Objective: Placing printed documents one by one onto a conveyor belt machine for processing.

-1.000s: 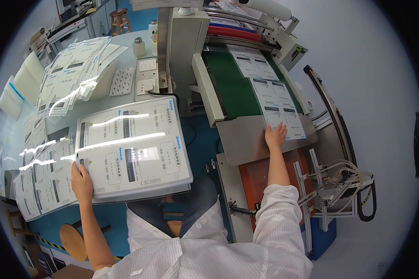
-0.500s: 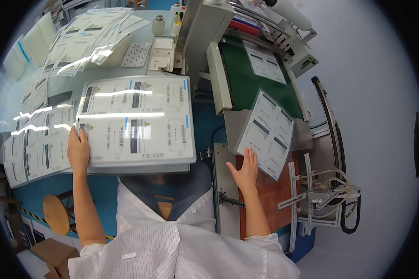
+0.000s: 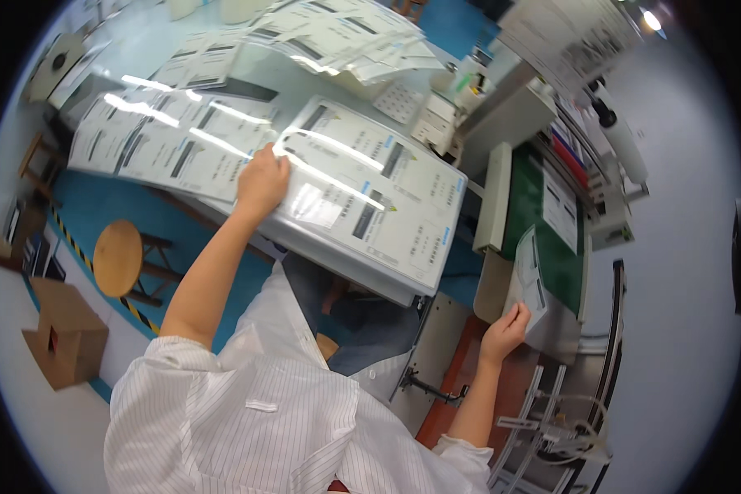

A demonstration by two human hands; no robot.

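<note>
A thick stack of glossy printed sheets point(image 3: 370, 198) lies in front of me at the table's near edge. My left hand point(image 3: 263, 183) is closed at the stack's left edge, its fingers curled over the top sheet's border; the fingertips are partly hidden. To the right, a single printed sheet point(image 3: 528, 267) stands tilted and bowed over the end of the machine's green belt point(image 3: 561, 267). My right hand point(image 3: 506, 329) pinches that sheet's near edge between thumb and fingers. Another printed sheet point(image 3: 559, 206) lies flat on the belt farther back.
More printed sheets point(image 3: 173, 140) spread left of the stack, with a fanned pile point(image 3: 346, 37) behind. Rollers and a grey housing point(image 3: 514, 107) rise at the machine. Metal rails with hoses point(image 3: 552, 428) stand near right. A round wooden stool point(image 3: 117, 257) and a cardboard box point(image 3: 70, 333) are lower left.
My right hand has gone from lying open on the sheet to pinching it, and the sheet is now lifted and bowed. My left hand's fingers have curled at the stack. The view has turned.
</note>
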